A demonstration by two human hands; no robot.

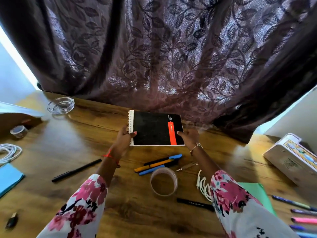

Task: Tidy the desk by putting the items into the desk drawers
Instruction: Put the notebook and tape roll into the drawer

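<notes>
Floral sleeves (82,203) reach over the desk (96,121); left hand (124,138) and right hand (189,137) pinch the black notebook (154,129) by its sides, near the desk's far edge. Pens (157,164), tape roll (163,182), cable (203,186) lie scattered: tidying seems barely begun.

Occlusion and cropping. The notebook (154,129) hid the fingers of the left hand (124,137) and the right hand (189,138); only the thumbs showed. White print at 1 o'clock on its cover was too small to read. The frame edge cut off the cable coil (8,152) and blue sheet (9,179) at 9 o'clock, and the white box (289,162) and markers (303,220) at 3 to 4 o'clock. The right sleeve (240,203) covered part of the green sheet (257,193) and white cord (203,184). A blurred dark object (11,221) at 8 o'clock could not be identified.
</notes>
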